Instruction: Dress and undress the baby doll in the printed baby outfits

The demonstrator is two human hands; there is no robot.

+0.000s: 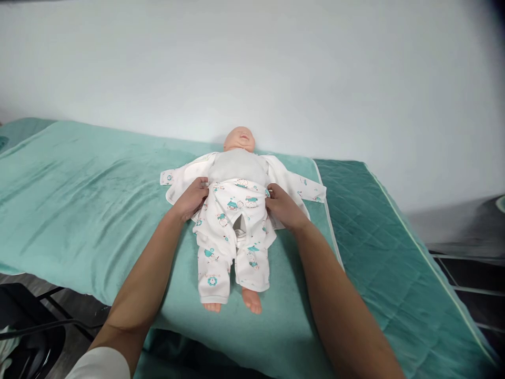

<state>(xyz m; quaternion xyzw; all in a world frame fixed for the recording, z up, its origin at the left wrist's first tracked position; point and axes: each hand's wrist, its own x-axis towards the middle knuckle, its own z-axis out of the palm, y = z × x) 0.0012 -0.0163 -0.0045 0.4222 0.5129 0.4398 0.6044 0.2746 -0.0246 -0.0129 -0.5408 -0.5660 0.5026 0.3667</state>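
Observation:
A baby doll [239,139] lies on its back, head toward the wall and bare feet toward me. White printed baby pants [236,202] cover its legs and reach up to its waist. At the waistband's left edge, my left hand [194,199] pinches the cloth. My right hand [282,204] grips the same waistband on the opposite side. Beneath the doll, a white baby shirt [310,188] lies spread open with its sleeves out to both sides. The doll's pale torso [239,167] shows between the shirt's halves. My fingertips are partly hidden by the cloth.
A light green sheet [98,195] covers the bed under the doll. To the right lies a darker quilted green cover [379,237]. A white wall [252,68] stands behind. A black chair [31,326] is at the lower left, and a dark metal rack [473,284] at the right.

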